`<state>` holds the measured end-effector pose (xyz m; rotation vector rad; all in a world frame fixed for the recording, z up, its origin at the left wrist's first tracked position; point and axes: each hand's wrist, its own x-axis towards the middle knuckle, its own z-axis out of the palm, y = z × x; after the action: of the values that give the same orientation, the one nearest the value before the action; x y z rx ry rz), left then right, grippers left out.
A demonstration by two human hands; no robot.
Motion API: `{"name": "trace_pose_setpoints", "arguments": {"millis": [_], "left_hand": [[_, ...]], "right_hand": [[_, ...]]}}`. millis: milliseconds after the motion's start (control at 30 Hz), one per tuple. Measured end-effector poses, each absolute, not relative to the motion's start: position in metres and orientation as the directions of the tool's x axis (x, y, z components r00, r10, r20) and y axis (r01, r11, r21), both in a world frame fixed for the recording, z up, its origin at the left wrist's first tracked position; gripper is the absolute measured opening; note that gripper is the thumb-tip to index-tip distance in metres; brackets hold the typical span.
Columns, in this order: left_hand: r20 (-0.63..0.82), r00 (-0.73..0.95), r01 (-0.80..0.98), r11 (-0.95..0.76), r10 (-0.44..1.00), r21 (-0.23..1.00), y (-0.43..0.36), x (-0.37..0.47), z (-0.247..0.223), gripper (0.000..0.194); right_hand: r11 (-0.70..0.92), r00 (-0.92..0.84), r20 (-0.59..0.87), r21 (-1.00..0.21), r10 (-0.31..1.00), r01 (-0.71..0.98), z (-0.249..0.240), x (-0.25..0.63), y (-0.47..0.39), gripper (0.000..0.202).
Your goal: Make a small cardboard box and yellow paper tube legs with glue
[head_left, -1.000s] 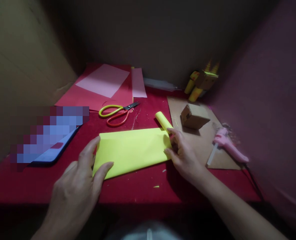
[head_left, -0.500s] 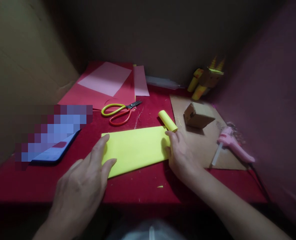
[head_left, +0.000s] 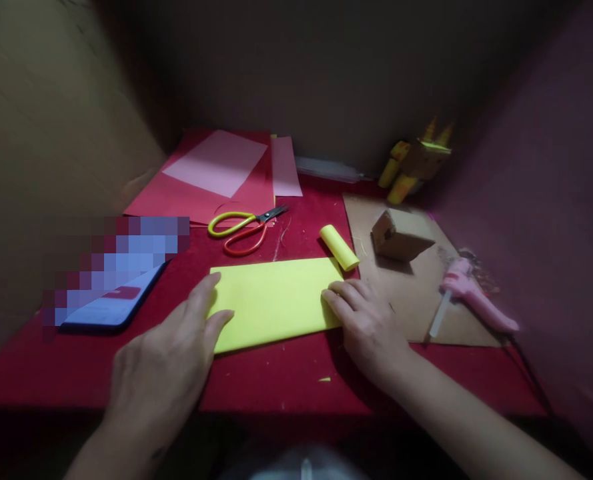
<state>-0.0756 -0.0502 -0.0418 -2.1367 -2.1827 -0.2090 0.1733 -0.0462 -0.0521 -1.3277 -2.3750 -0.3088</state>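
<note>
Left hand point(head_left: 169, 353) and right hand point(head_left: 371, 327) touch yellow paper point(head_left: 276, 300); box point(head_left: 401, 233) sits on cardboard point(head_left: 416, 293).

Phone point(head_left: 113, 310) partly pixelated; yellow paper point(head_left: 273, 300) partly hidden by hands point(head_left: 163, 360) point(head_left: 371, 323); horned figure point(head_left: 429, 160) blurred.

- I'm working in dim light, brightest at the middle, where the yellow paper point(head_left: 271, 303) almost glows.
- The lamp itself is out of my sight.
- A dark shadow lies on the red cloth point(head_left: 256, 383) beneath my right hand point(head_left: 369, 327); a smaller one sits under the cardboard block point(head_left: 403, 233).
- A cold blue shine comes off the screen point(head_left: 111, 307), with coarse square pixels over its upper part.
- Behind, the back wall point(head_left: 296, 73) sinks nearly to black.
- Toward the edges, the side walls point(head_left: 36, 147) look stretched and smeared, and the horned figure point(head_left: 421, 160) is soft.
- My left hand point(head_left: 163, 360) shows fairly clear.
</note>
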Motion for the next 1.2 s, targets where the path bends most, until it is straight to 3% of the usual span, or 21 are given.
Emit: {"name": "trace_pose_setpoints", "arguments": {"millis": [167, 333, 467, 600, 700, 833, 1000, 1067, 1200], "left_hand": [[0.14, -0.002, 0.996, -0.01, 0.99, 0.085, -0.05, -0.076, -0.04, 0.037], [0.224, 0.08, 0.989, -0.105, 0.971, 0.103, -0.053, -0.084, -0.047, 0.035], [0.26, 0.225, 0.974, -0.227, 0.939, -0.024, -0.056, -0.089, -0.051, 0.032], [0.288, 0.271, 0.962, -0.247, 0.918, -0.115, -0.056, -0.084, -0.048, 0.032], [0.33, 0.316, 0.949, -0.292, 0.889, -0.121, -0.052, -0.079, -0.043, 0.027], [0.435, 0.419, 0.908, -0.382, 0.797, -0.175, -0.048, -0.067, -0.037, 0.03], [0.436, 0.59, 0.762, -0.647, 0.68, -0.022, -0.046, -0.03, -0.036, 0.035], [0.365, 0.67, 0.682, -0.73, 0.647, 0.043, -0.046, -0.013, -0.038, 0.042], [0.193, 0.707, 0.684, -0.727, 0.68, 0.055, -0.049, 0.007, -0.044, 0.056]], "right_hand": [[0.524, -0.417, 0.428, -0.169, 0.802, 0.835, -0.055, 0.178, -0.048, 0.033], [0.548, -0.369, 0.489, -0.296, 0.79, 0.782, -0.043, 0.185, -0.049, 0.029], [0.438, -0.299, 0.53, -0.158, 0.794, 0.885, -0.025, 0.189, -0.028, 0.02], [0.222, -0.187, 0.326, -0.072, 0.927, 0.972, -0.021, 0.188, 0.007, 0.037], [0.207, -0.198, 0.232, -0.013, 0.952, 0.978, -0.029, 0.186, 0.022, 0.04], [0.193, -0.205, 0.253, 0.071, 0.946, 0.979, -0.042, 0.183, 0.024, 0.047], [0.198, -0.227, 0.25, 0.138, 0.941, 0.97, -0.048, 0.179, 0.022, 0.049], [0.206, -0.234, 0.259, 0.13, 0.937, 0.97, -0.046, 0.179, 0.024, 0.049], [0.167, -0.176, 0.378, 0.058, 0.909, 0.984, -0.028, 0.185, 0.018, 0.045]]}}
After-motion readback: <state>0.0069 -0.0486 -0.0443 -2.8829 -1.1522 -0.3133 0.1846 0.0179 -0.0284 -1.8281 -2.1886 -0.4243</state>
